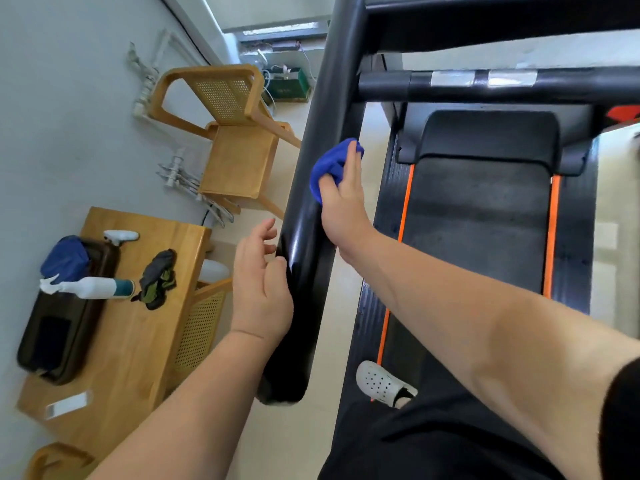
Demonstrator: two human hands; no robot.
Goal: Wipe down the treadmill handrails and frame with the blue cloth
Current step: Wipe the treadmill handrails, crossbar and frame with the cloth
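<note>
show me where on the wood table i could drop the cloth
Bare wood lies on the table between the black tray and the near edge, below the dark rag. Around the spray bottle and white slip it is crowded.

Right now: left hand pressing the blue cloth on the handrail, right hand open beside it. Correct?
Hands swapped. In the head view the right hand presses the blue cloth on the handrail; the left hand is open beside it.
</note>
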